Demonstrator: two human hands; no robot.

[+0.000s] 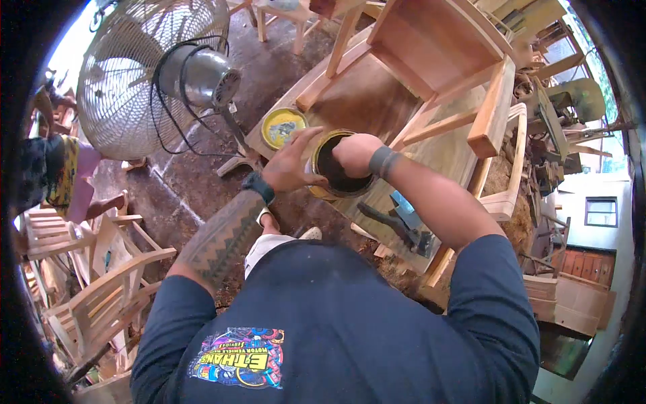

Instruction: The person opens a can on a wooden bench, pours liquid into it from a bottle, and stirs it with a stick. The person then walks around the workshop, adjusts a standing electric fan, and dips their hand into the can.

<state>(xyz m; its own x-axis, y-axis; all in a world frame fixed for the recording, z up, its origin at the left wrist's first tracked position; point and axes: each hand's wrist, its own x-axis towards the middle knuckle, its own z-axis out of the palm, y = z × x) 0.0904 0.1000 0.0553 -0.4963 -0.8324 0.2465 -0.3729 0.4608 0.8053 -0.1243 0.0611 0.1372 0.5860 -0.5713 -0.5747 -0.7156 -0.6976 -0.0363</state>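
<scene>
An open tin can (321,193) with a yellow rim and dark contents stands at the edge of the wooden table in front of me. My left hand (291,165) curves around its left side, thumb and fingers apart against the can. My right hand (356,156) is over the mouth of the can, its fingers curled and dipping inside; what they hold, if anything, is hidden. A yellow lid (283,128) with grey smears lies just beyond my left hand. To the right, a blue item (406,207) and a dark, long tool (387,222) lie near my right forearm.
A wooden chair (441,50) rests tilted on the table (397,182). At left stands a large fan (155,74) with a looped black cable. Several unfinished chairs (101,289) fill the lower left. Another person (57,161) is at the far left. Wood pieces crowd the right.
</scene>
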